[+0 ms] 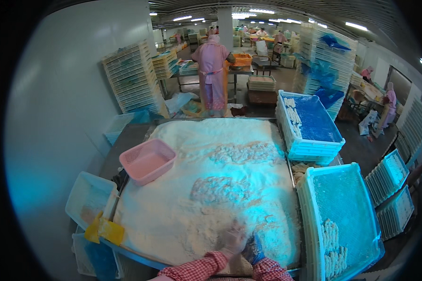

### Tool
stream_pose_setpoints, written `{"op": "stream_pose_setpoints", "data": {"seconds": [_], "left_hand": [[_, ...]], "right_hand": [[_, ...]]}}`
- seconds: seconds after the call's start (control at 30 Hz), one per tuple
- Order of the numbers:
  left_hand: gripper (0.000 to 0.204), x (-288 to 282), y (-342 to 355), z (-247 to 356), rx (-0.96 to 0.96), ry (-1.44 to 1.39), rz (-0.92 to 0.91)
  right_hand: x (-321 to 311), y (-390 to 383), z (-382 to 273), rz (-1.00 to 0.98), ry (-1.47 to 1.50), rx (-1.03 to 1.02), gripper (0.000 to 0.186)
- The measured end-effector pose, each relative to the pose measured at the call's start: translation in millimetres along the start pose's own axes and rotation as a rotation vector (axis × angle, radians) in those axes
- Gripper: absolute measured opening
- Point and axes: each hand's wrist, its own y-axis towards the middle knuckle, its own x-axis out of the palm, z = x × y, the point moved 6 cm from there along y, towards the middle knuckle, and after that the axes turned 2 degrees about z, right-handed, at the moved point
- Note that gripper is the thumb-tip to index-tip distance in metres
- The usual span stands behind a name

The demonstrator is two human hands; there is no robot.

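At the near edge of a wide table spread with white powder (pixel 173 210), my left hand (pixel 234 239) is low over the powder, its fingers whitened and blurred. Close beside it on the right is my right hand (pixel 254 249), in bluish light, its fingers mostly hidden. Whether either hand holds a piece cannot be made out. Both forearms wear red-and-white checked sleeves. Beyond my hands lies a heap of powder-coated pieces (pixel 220 189), with a second heap (pixel 246 152) farther back. To the right, a white tray (pixel 309 220) carries several coated, finger-shaped pieces (pixel 335 262) in rows.
A pink basket (pixel 147 161) sits on the powder at left. White tubs (pixel 91 192) and a yellow cloth-like item (pixel 105 229) are at the left edge. Stacked trays (pixel 309 124) stand back right. A person in pink (pixel 213 70) works beyond the table, near tall crate stacks (pixel 131 77).
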Motion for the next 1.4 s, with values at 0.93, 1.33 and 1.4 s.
{"op": "stream_pose_setpoints", "data": {"seconds": [0.93,1.33,1.4], "left_hand": [[0.045,-32,-41,-11,-0.012,0.078,-0.124],[0.045,-35,-46,-56,-0.171,-0.093,-0.146],[0.046,-34,-44,-49,-0.138,-0.104,-0.147]], "right_hand": [[-143,-293,-315,0.616,-0.876,-0.664,0.046],[-224,-278,-344,0.578,-0.889,-0.562,0.07],[-223,-282,-351,0.54,-0.884,-0.558,0.067]]}}
